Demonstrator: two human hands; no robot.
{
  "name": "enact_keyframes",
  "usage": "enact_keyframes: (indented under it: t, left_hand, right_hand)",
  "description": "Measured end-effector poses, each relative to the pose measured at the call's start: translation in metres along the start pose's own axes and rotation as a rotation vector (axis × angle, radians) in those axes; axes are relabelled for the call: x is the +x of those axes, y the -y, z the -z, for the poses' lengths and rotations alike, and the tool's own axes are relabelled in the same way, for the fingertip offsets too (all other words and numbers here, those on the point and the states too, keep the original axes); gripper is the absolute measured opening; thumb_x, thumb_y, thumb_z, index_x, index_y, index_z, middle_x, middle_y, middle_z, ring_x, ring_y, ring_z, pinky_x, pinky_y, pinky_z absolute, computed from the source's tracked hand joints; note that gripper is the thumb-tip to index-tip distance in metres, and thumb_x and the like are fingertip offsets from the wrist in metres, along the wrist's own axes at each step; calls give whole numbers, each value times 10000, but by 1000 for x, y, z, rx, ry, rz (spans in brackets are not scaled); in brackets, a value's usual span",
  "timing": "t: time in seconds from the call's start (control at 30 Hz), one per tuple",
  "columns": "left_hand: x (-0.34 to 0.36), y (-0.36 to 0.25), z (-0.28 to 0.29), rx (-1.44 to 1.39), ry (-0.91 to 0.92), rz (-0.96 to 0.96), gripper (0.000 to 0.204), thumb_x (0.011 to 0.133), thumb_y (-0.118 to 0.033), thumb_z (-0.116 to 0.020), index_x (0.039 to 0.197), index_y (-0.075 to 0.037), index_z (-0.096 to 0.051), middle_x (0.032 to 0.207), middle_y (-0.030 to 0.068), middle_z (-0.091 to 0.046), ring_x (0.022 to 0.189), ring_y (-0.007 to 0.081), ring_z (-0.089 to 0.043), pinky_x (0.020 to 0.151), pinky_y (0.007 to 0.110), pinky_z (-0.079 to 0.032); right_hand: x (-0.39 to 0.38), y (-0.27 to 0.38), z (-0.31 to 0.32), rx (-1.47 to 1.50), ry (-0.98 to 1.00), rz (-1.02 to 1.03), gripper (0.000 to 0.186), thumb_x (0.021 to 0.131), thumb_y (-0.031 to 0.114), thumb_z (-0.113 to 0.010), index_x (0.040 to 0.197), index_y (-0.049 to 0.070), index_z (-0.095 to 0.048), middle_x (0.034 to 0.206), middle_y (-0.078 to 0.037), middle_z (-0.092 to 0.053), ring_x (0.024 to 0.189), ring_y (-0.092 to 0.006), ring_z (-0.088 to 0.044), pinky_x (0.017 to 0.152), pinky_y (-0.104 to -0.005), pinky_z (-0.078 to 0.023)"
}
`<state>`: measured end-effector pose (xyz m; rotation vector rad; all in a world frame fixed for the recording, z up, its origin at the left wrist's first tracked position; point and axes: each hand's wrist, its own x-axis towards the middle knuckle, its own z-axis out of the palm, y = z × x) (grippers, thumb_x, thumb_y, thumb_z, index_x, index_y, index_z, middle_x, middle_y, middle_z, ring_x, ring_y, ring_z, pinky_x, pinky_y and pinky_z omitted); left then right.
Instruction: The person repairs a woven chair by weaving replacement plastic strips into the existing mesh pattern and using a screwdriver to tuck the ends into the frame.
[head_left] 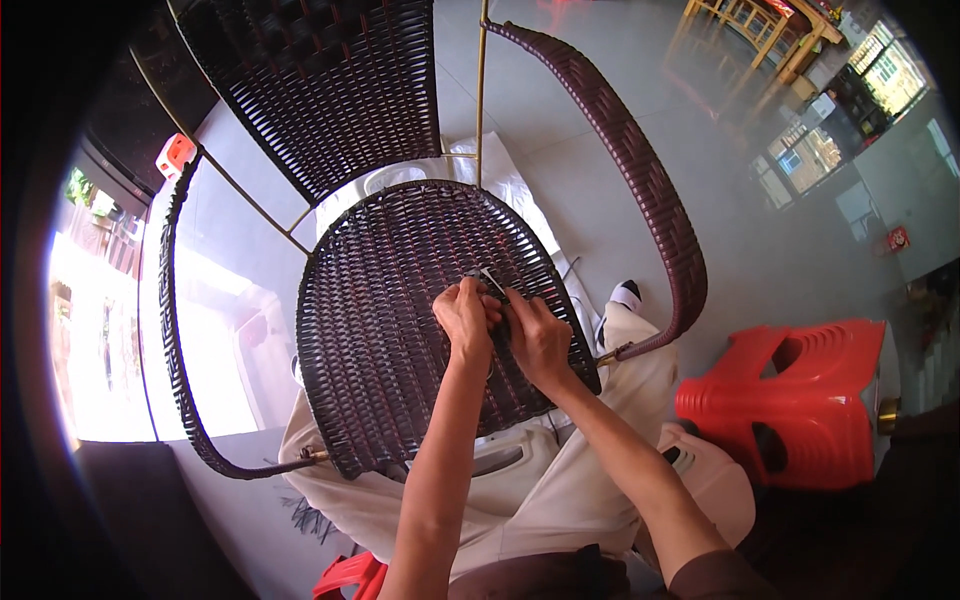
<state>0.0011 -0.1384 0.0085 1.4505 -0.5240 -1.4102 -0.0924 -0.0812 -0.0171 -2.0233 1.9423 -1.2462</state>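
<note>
A dark brown woven chair stands in front of me, its rounded seat under both my hands. My left hand is closed over the seat's right half, fingertips pinched together. Whatever those fingers grip is dark and mostly hidden. Close beside it, my right hand is closed too, thumb and forefinger around a small, thin metallic tool. The tool's pale tip points up and left, toward the left fingertips. Its exact kind does not show.
The chair's woven backrest rises beyond the seat. Woven armrests curve along the left and right. A red plastic stool lies at right. My legs in pale trousers are under the seat's near edge. Wooden furniture stands far right.
</note>
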Motion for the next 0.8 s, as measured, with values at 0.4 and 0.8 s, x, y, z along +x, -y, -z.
enact_keyframes:
  t: [0.4,0.8]
  left_hand:
    - [9,-8,4,77,-15,72,218,762,-169,-518,677,26,-566,512,108,-539,353,157,-431,336,264,-314]
    - [12,-17,2,150,-5,140,221,781,-176,-520,681,17,-563,515,107,-540,347,166,-431,336,278,-323]
  right_hand:
    - [0,3,-2,6,-23,-34,252,821,82,-599,1072,99,-598,689,-99,-555,536,-287,-572,446,-370,-434]
    - [-2,-1,-5,-8,-62,-19,229,815,86,-612,1043,93,-605,688,-87,-550,520,-255,-571,431,-345,-432]
